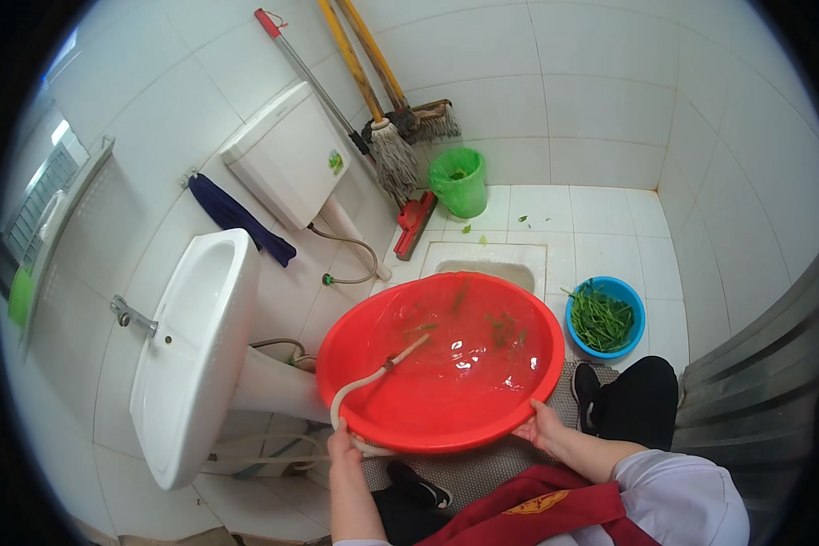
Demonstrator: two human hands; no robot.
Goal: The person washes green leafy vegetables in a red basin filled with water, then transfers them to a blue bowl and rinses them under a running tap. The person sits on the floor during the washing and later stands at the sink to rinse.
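A large red plastic basin (409, 409) is before me, holding water and some bits of green leaf. My left hand (343, 443) grips its near left rim, with a pale hose (355, 385) beside the fingers. That hose runs over the rim, its end lying over the water. On the near right rim, my right hand (540, 426) holds on, thumb on top and fingers hidden under the edge. The basin appears tilted toward the squat toilet (491, 267) behind it. Cut green leafy stems (600, 317) fill a blue basin (641, 327) on the tiles at right.
A white pedestal sink (198, 355) stands at left, near a hanging dark blue cloth (239, 218) and a toilet cistern (290, 160). Mops (396, 157), a red floor squeegee (415, 225) and a green lined bin (461, 188) are at the back. A grey mat (498, 471) lies underfoot.
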